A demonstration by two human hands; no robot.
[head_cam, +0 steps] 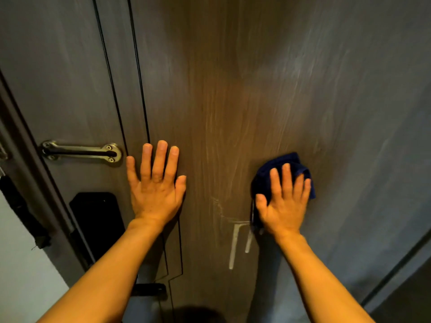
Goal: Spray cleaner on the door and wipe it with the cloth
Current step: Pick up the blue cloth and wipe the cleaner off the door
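Step in hand: wiping, as I judge it; the door (233, 89) shows pale smears and streaks of cleaner across its middle, so the spraying looks done for this patch.
Right grip: my right hand (283, 201) lies flat with fingers straight and slightly spread, pressing the dark blue cloth (289, 162) against the door; nothing is curled round it.
Left grip: my left hand (156, 185) is spread wide and flat on the door, holding nothing, bracing at about 9 o'clock of the cloth and well apart from it.
Cloth position: bunched under my right palm, its edge showing at 12 o'clock of my fingertips, touching the door face.
Cleaner runs: two whitish drips (234, 245) hang at roughly 7 o'clock of the cloth, just below my right wrist.
Next move, my judgement: sweep the cloth down toward 7 o'clock to catch the drips before they run further, keeping even pressure.
Door hardware: a metal latch bar (80, 151) sits at 10 o'clock of my left hand; a black lock panel (98, 220) lies at 8 o'clock.
Containers: none visible; the spray bottle is not in view, so its fill cannot be told.
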